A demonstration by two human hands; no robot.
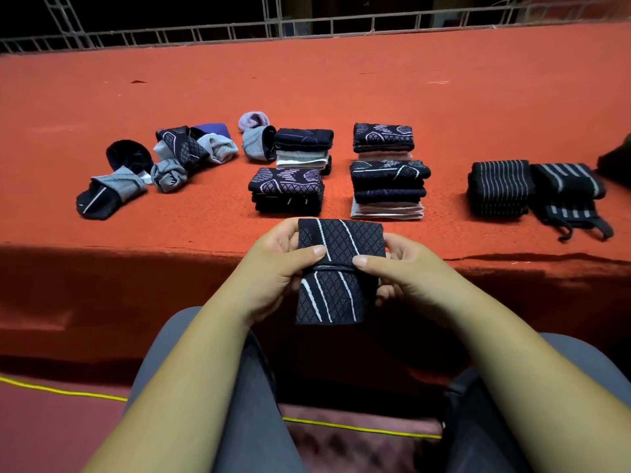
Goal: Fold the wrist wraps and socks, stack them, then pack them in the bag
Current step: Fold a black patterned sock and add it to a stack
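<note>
Socks and wraps are laid out on a long bench [341,90] covered in orange-red carpet, with a metal railing [307,27] along its far edge.

Left of centre lies a loose pile of unfolded socks [177,155] in grey, navy and lilac, several of them overlapping.

At centre, folded socks stand in four stacks, two by two: the rear-left stack [304,146], rear-right stack [383,138], front-left stack [286,191] and front-right stack [389,189].

To the right, well apart from the stacks, two black striped wrist wraps lie folded side by side and touching. These are the inner wrap [500,187] and the outer wrap [568,186], whose loops trail toward the near edge.

A dark object [616,162] at the right border is cut off and cannot be identified.

One navy patterned sock [336,268], folded over on itself, is held off the bench above the person's lap, just short of the near edge. The left hand [273,268] and right hand [406,271] each grip one side of it, thumbs pressed at the fold line and fingers curled behind.
</note>
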